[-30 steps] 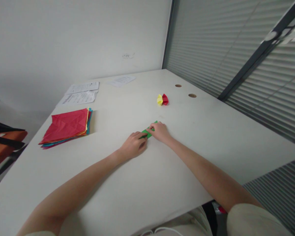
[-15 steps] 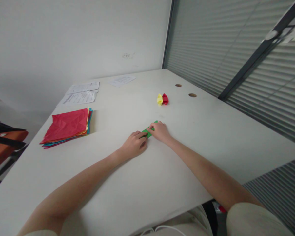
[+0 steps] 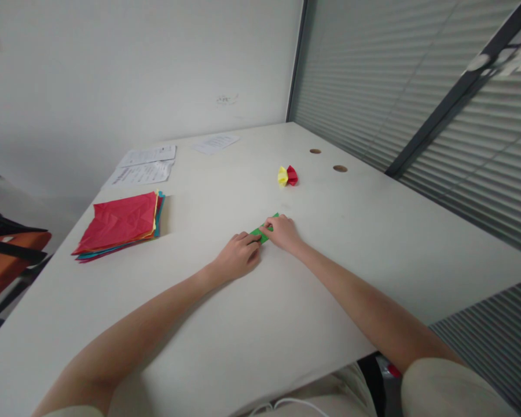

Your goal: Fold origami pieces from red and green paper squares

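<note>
A narrow strip of folded green paper [image 3: 266, 233] lies slantwise on the white table, partly hidden under my fingers. At its near left end, my left hand [image 3: 239, 253] presses down with bent fingers. Close by on the right, my right hand [image 3: 283, 231] has its thumb and fingers pinched on the strip's far part. Beyond the hands sits a small folded paper piece, yellow on one side [image 3: 282, 176] and red on the other [image 3: 292, 175].
A stack of coloured paper sheets, red on top [image 3: 124, 220], lies at the left. Printed papers [image 3: 145, 165] rest farther back near the wall. Two round holes [image 3: 340, 168] pierce the table by the blinds [image 3: 364, 81]. An orange chair [image 3: 13, 260] stands off the left edge.
Both hands stay on the green paper strip almost unmoved. My left fingers have shifted very slightly; the camera view has moved a touch.
</note>
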A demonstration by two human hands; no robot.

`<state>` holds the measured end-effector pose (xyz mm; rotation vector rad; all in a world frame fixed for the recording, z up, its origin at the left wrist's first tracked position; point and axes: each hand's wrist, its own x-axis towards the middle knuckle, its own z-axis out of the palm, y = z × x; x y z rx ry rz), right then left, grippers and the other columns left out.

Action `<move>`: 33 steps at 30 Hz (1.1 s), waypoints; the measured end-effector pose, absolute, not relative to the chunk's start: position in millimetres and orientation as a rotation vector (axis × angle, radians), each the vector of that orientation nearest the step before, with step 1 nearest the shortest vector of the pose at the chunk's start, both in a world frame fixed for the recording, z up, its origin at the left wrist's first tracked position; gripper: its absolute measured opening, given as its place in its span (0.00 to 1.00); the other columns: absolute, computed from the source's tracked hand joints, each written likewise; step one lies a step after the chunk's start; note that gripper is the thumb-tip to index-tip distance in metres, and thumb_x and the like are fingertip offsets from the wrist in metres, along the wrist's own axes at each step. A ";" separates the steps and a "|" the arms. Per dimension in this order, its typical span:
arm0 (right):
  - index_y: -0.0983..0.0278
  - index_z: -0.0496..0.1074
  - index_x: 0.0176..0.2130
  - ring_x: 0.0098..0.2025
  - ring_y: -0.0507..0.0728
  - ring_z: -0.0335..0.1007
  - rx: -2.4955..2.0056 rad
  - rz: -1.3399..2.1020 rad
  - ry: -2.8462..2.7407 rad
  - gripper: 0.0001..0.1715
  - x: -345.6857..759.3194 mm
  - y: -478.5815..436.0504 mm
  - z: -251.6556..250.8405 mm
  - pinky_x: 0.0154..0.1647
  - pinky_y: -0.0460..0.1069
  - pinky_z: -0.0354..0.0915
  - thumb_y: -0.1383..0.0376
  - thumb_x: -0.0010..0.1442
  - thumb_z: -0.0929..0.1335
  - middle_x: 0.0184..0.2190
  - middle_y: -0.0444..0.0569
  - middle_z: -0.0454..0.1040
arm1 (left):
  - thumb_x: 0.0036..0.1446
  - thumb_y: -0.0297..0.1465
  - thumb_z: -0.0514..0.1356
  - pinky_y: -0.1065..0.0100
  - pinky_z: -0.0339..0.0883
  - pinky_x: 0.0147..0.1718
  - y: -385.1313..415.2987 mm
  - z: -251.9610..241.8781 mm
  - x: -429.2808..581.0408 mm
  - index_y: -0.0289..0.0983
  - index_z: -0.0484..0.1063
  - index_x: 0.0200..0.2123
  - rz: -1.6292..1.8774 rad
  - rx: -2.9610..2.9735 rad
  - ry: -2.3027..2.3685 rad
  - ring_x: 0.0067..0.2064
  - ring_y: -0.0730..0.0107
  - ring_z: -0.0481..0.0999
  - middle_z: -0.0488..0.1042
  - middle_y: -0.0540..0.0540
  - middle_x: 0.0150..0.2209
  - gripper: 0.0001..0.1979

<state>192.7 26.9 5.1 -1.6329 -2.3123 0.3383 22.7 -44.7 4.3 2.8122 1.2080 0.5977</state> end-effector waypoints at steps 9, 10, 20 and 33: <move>0.61 0.75 0.35 0.47 0.65 0.62 -1.644 0.221 -2.262 0.17 198.1 21.1 3.9 0.46 0.57 0.55 0.52 0.62 0.66 0.38 0.53 0.75 | 0.60 0.27 0.54 0.58 0.69 0.43 -42.7 4.2 22.5 0.35 0.72 0.35 0.577 2.813 1.202 0.42 0.60 0.74 0.76 0.40 0.38 0.06; 0.61 0.75 0.34 0.48 0.66 0.61 -1.657 0.204 -2.248 0.18 198.7 20.7 3.3 0.46 0.57 0.55 0.51 0.62 0.65 0.40 0.54 0.74 | 0.60 0.28 0.54 0.58 0.69 0.43 -43.2 4.7 22.5 0.36 0.72 0.35 0.580 2.809 1.200 0.42 0.60 0.74 0.76 0.39 0.39 0.07; 0.59 0.73 0.37 0.48 0.65 0.59 -1.697 0.155 -2.212 0.18 196.5 15.4 -2.2 0.47 0.57 0.55 0.51 0.64 0.63 0.45 0.55 0.67 | 0.60 0.46 0.56 0.51 0.65 0.54 -57.4 8.2 23.5 0.33 0.70 0.42 0.603 2.807 1.172 0.55 0.50 0.72 0.73 0.29 0.53 0.21; 0.55 0.73 0.46 0.54 0.67 0.57 -1.650 0.334 -2.272 0.23 213.1 20.5 7.7 0.54 0.61 0.54 0.48 0.53 0.71 0.52 0.54 0.62 | 0.57 0.45 0.59 0.52 0.69 0.51 -55.4 8.6 22.9 0.35 0.71 0.39 0.616 2.785 1.188 0.49 0.54 0.75 0.75 0.34 0.49 0.18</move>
